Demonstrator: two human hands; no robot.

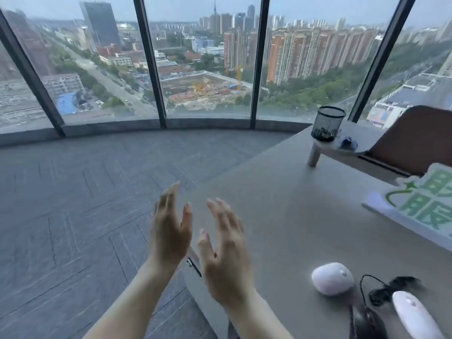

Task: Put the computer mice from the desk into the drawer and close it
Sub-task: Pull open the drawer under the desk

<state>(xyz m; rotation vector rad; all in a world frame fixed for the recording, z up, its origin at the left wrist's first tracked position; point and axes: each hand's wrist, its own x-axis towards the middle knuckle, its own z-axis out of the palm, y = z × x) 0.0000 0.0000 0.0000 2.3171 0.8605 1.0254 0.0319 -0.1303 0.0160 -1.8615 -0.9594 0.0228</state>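
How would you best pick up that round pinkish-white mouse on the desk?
From above, with the right hand, which is open, empty and nearer to it. The mouse lies flat on the desk as a smooth low dome, so fingers probably hold best on its two long sides, palm over the hump. Its sides look free: the black cable lies to its right, apparently not touching.

A white cut-out sign (420, 206) at three o'clock on the table (281, 192) carries large green Chinese characters, one reading 服, the others cropped.
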